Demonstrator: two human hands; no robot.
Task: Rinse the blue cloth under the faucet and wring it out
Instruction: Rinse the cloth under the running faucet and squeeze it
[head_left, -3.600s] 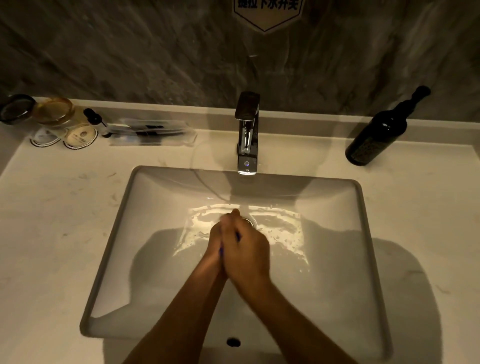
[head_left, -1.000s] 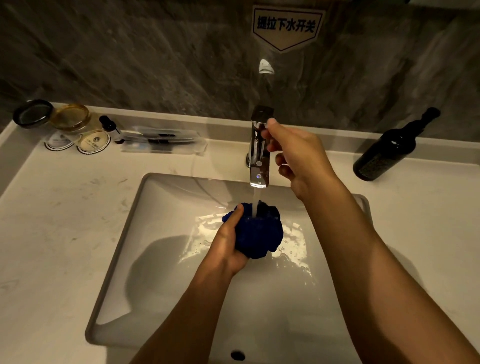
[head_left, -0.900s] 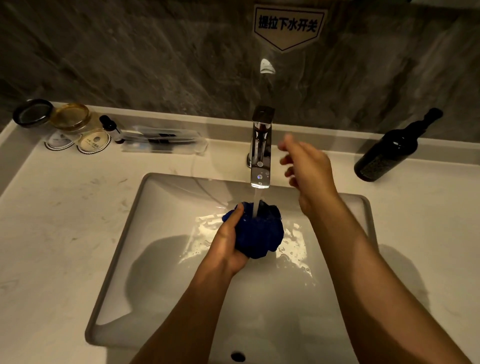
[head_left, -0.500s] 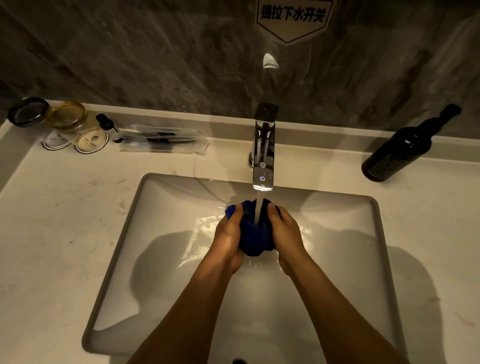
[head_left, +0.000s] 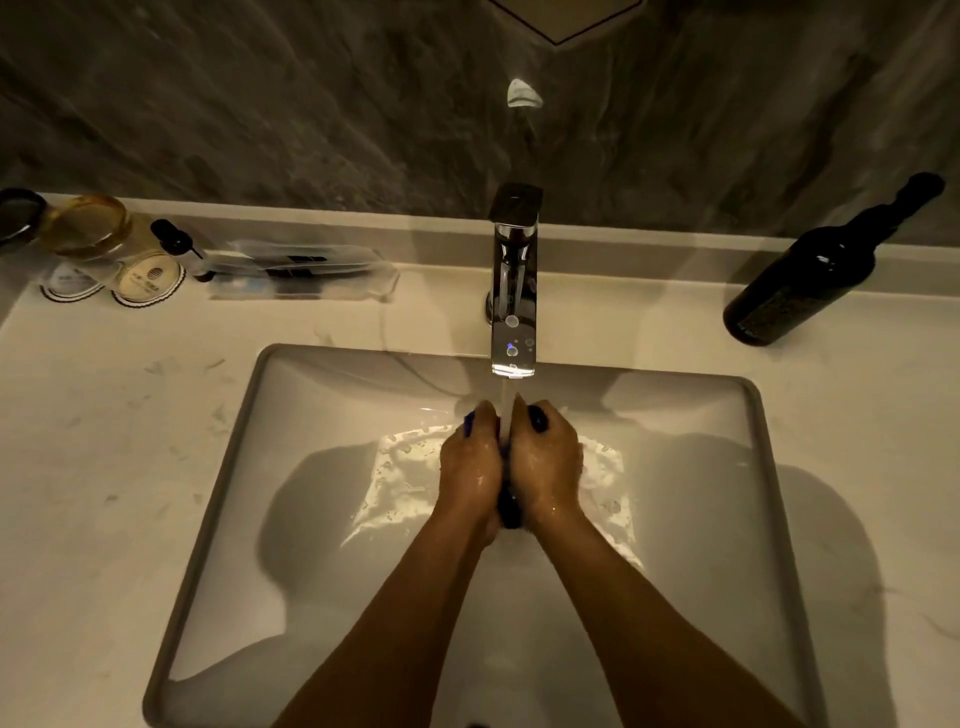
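My view is dim and warm-toned, almost sepia. Light comes from above and behind me, since my arms and head throw broad soft shadows across the sink (head_left: 363, 519) to either side of my hands (head_left: 511, 462). Just around the hands, wet porcelain catches a bright patch of glare, and the skin glistens. Beyond the hands, the faucet (head_left: 513, 312) shows sharp highlights and a small reflection sits on the dark wall (head_left: 523, 96). The bottle (head_left: 810, 275), far right of the hands, is nearly black with pinpoint glints. Edges bow outward from the wide lens; corners look soft and grainy.
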